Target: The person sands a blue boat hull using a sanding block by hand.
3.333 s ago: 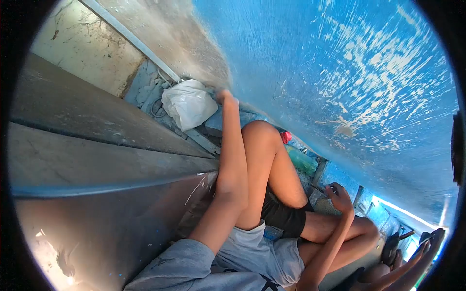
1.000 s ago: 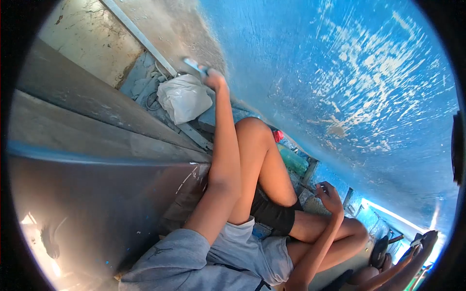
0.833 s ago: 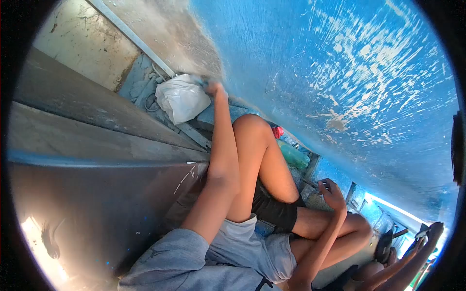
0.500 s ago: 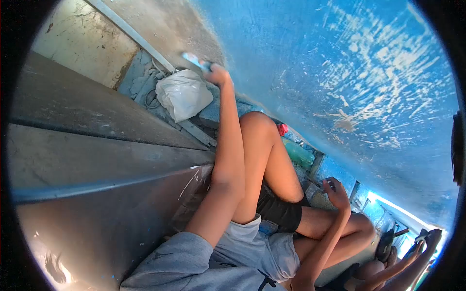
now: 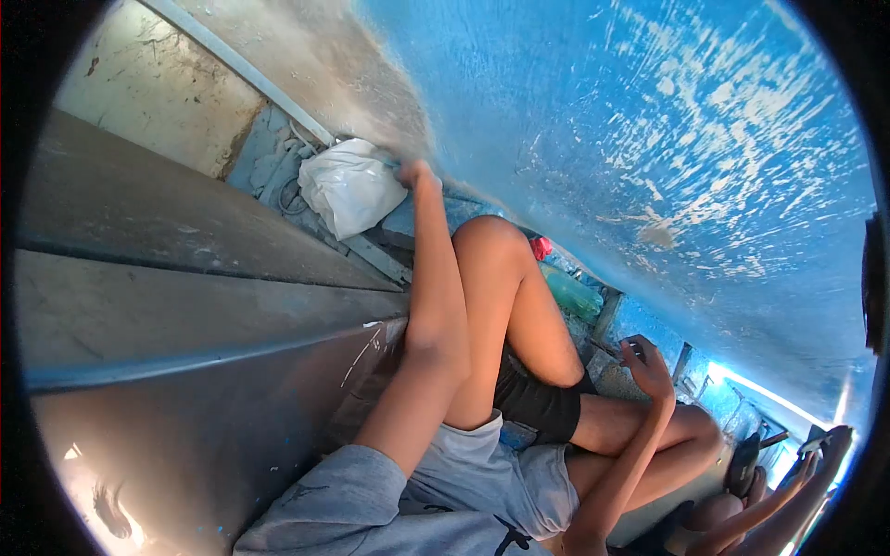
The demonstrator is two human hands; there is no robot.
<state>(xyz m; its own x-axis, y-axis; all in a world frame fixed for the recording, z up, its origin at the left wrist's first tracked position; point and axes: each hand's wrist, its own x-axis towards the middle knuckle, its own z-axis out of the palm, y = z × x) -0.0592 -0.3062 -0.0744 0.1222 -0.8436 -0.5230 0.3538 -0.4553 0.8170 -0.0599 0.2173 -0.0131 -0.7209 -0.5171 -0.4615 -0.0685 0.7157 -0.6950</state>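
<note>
A white bag (image 5: 348,192) is lying beside a blurred tool (image 5: 391,164), which the left hand (image 5: 420,174) is gripping close to the wall (image 5: 519,120); a green bottle (image 5: 570,295) is resting near the half-curled right hand (image 5: 647,368), whose hold I cannot tell.

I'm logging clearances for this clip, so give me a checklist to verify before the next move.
1. Left hand has a firm grip: cannot tell, it is motion-blurred.
2. Space between left hand and white bag: not ok, they are very close; contact is unclear.
3. Right hand free: cannot tell, fingers are curled.
4. Translucent green item clear of both hands: ok, it lies apart.
5. Other person's arm clear of right hand: ok, visibly separate.
</note>
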